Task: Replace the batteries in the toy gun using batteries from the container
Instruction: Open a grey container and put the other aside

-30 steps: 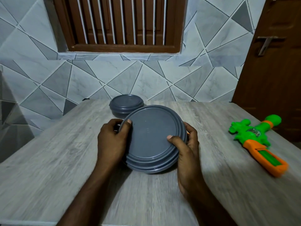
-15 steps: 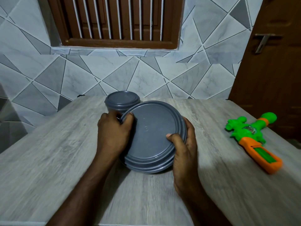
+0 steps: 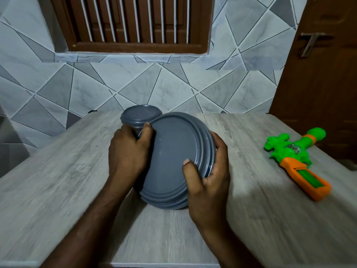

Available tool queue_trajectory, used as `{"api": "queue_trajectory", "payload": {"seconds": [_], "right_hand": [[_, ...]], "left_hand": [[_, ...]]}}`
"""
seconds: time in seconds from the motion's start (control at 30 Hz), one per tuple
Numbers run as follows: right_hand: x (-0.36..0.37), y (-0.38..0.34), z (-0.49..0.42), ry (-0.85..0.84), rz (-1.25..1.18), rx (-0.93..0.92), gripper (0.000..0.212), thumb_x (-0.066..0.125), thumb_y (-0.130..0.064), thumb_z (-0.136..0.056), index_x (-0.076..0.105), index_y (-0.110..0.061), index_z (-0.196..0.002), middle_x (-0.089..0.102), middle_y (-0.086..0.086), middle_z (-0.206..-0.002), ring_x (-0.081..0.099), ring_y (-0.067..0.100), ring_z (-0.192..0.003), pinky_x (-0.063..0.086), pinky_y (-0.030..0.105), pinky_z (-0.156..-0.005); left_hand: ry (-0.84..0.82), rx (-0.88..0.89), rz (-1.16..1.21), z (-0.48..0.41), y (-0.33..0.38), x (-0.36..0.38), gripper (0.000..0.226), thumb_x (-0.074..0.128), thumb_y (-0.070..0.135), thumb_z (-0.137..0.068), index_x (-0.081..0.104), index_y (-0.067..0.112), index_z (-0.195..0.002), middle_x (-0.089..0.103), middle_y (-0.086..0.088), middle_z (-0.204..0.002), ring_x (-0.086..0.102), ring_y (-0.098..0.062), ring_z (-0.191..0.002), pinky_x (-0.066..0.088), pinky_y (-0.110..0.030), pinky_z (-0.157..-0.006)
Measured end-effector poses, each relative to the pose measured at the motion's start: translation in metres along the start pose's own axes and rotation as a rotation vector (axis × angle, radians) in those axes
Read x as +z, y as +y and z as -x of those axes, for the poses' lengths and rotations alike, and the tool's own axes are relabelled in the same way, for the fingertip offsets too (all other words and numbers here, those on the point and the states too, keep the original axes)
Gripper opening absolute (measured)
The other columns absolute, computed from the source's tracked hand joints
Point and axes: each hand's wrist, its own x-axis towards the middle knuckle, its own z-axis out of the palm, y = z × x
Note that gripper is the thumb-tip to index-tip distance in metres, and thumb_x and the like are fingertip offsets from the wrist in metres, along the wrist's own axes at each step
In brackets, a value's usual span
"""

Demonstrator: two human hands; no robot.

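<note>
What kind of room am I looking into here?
Probably a room in a home: a wood-look table against a grey geometric-tiled wall, a louvred wooden window above, a brown door at right.

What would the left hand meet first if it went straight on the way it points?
Probably the small grey container, right beyond the left hand, which grips the rim of the large container; depth is unclear.

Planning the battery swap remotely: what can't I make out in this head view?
Head view only:
- Large container contents: lid hides them.
- Small container: lidded; lower part behind left hand.
- Toy gun battery compartment: motion-blurred, undiscernible.
- Right hand: fingertips behind large container's rim.
</note>
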Motion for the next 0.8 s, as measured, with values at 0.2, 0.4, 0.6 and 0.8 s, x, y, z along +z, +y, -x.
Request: {"api": "queue_trajectory", "payload": {"seconds": [0.2,0.4,0.6,0.8], "right_hand": [[-0.002,0.002,-0.001,0.006,-0.013,-0.040,0.067,0.063,-0.027,-0.073,0.050,-0.017,-0.138,0.058,-0.004,-0.132,0.055,0.017,-0.123,0.047,0.035,-0.101],[-0.004,0.006,-0.001,-0.019,-0.034,-0.051,0.070,0.060,-0.029,-0.073,0.048,-0.016,-0.141,0.057,-0.003,-0.135,0.055,0.017,-0.126,0.047,0.042,-0.102],[-0.004,0.005,-0.001,-0.053,-0.033,-0.067,0.067,0.060,-0.026,-0.076,0.047,-0.016,-0.141,0.057,-0.003,-0.135,0.054,0.017,-0.126,0.046,0.031,-0.103],[-0.005,0.009,-0.005,-0.032,-0.014,-0.050,0.063,0.058,-0.034,-0.079,0.051,-0.019,-0.140,0.059,-0.001,-0.132,0.056,0.016,-0.124,0.046,0.033,-0.103]], "left_hand": [[-0.040,-0.147,0.120,0.002,0.008,-0.001,0.060,0.043,0.069,-0.095,0.046,0.015,-0.068,0.054,-0.003,-0.072,0.050,-0.029,-0.076,0.034,-0.038,-0.068],[-0.043,-0.216,0.170,0.000,0.012,-0.004,0.068,0.040,0.067,-0.097,0.047,0.007,-0.066,0.053,-0.006,-0.066,0.047,-0.017,-0.063,0.030,-0.032,-0.055],[-0.055,-0.226,0.286,0.000,0.009,-0.007,0.062,0.043,0.063,-0.098,0.048,0.010,-0.067,0.049,-0.007,-0.064,0.041,-0.019,-0.058,0.031,-0.035,-0.056],[-0.043,-0.260,0.385,-0.002,0.010,-0.010,0.074,0.046,0.072,-0.087,0.056,0.001,-0.072,0.053,-0.010,-0.069,0.047,-0.020,-0.063,0.035,-0.034,-0.059]]}}
